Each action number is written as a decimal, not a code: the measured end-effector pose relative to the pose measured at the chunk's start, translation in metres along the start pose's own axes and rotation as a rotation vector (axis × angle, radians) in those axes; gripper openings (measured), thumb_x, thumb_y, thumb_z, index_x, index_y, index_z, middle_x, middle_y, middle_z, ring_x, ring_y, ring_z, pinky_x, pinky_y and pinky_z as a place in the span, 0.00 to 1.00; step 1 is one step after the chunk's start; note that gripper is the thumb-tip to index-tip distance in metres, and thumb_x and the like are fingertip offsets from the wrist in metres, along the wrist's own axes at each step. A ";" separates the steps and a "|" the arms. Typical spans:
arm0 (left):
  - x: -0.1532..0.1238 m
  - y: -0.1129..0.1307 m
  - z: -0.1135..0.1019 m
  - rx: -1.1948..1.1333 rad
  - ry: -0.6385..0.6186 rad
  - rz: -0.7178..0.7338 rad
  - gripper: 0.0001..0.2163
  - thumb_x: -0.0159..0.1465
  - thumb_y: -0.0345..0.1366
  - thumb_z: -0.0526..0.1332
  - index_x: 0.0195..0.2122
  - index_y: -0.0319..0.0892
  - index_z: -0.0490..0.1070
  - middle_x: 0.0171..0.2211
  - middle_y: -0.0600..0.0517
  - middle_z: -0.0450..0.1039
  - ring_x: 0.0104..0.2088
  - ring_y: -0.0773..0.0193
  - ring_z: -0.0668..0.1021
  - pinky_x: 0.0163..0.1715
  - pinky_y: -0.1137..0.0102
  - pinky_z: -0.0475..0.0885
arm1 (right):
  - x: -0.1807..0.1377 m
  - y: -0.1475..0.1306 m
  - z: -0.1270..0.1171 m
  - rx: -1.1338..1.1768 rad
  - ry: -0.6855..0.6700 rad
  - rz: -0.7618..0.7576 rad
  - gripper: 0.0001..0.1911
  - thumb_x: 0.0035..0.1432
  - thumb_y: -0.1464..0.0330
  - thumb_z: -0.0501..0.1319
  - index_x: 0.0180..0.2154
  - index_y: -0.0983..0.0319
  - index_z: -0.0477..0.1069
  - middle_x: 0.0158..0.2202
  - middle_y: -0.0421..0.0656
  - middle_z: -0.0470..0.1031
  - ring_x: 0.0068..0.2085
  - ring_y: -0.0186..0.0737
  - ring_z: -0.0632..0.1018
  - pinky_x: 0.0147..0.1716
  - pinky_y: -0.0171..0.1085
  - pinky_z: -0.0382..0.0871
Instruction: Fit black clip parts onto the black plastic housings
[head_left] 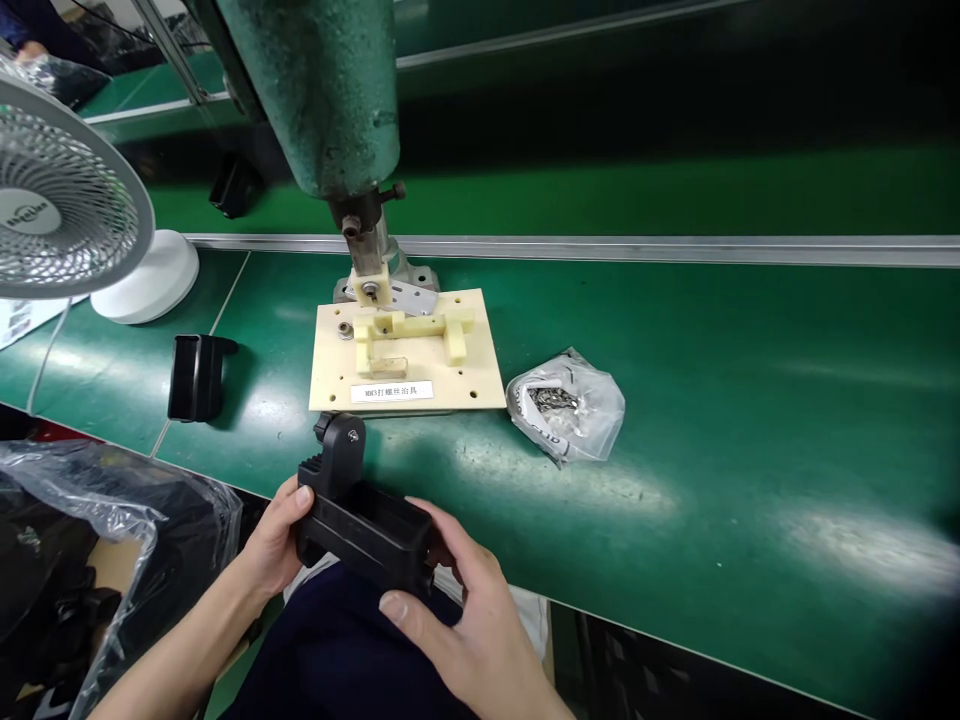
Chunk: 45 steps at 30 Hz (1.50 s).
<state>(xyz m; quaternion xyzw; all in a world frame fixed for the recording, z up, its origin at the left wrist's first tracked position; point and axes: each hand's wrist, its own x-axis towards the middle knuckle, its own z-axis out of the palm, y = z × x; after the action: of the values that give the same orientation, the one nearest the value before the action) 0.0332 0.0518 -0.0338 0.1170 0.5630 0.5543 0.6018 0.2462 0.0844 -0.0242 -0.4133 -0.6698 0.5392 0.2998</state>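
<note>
Both hands [281, 540] [457, 610] gripping black plastic part [360, 520], its underside hidden, bag's [566, 405] contents indistinct

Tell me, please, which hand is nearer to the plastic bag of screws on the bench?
The right hand. It lies below-left of the bag, holding the black part; the left hand is farther left.

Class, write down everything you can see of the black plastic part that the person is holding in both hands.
The black plastic part is a long, boxy moulded piece with a matt finish. At its far end an upright rounded tab carries a small pale screw or rivet, beside a ribbed section. It lies roughly level, tilted slightly, above the person's lap at the near edge of the green table. The left hand grips its left end, thumb on the ribbed part; the right hand cups its right end and underside.
</note>
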 end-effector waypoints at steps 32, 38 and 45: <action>-0.029 0.035 0.009 1.064 -0.805 0.927 0.30 0.61 0.21 0.60 0.62 0.50 0.59 0.57 0.46 0.67 0.62 0.57 0.68 0.70 0.56 0.57 | -0.001 0.051 -0.025 -0.284 0.182 -0.717 0.31 0.55 0.77 0.63 0.59 0.65 0.60 0.50 0.56 0.73 0.53 0.47 0.76 0.52 0.52 0.72; -0.019 0.023 0.007 0.882 -0.773 0.790 0.30 0.62 0.22 0.60 0.62 0.54 0.59 0.57 0.46 0.67 0.61 0.57 0.69 0.70 0.53 0.56 | -0.009 0.039 -0.032 -0.308 0.151 -0.649 0.29 0.57 0.72 0.65 0.59 0.65 0.60 0.53 0.57 0.70 0.54 0.46 0.75 0.46 0.45 0.76; -0.018 0.015 0.003 0.645 -0.710 0.589 0.20 0.64 0.39 0.64 0.58 0.56 0.67 0.53 0.46 0.72 0.57 0.54 0.73 0.66 0.57 0.64 | -0.017 0.019 -0.033 -0.319 0.146 -0.583 0.28 0.55 0.62 0.68 0.53 0.64 0.62 0.47 0.53 0.75 0.49 0.45 0.78 0.48 0.43 0.75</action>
<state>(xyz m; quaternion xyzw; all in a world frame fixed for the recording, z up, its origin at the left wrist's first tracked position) 0.0324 0.0443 -0.0117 0.6268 0.4104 0.4251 0.5080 0.2867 0.0864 -0.0345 -0.2835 -0.8124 0.2881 0.4203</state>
